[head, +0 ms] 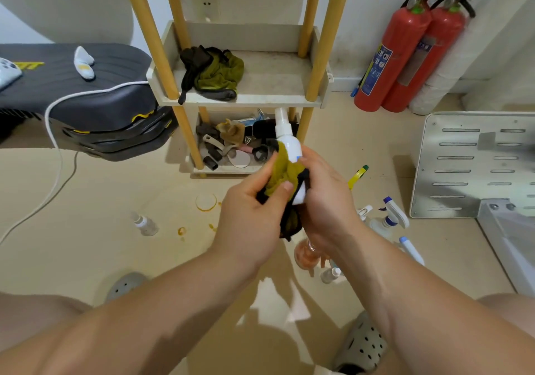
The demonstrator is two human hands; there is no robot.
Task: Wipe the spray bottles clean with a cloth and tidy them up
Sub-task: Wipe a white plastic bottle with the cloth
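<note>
Grips white spray bottle (288, 143) before the shelf (240, 101), right hand (324, 198) fingers curled round it, and clamps left hand (252, 212) fingers on olive cloth (285, 172) pressed against it.

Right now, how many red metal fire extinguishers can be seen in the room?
2. The left red fire extinguisher and the right red fire extinguisher stand side by side against the white wall, right of the wooden shelf. No other shows.
</note>
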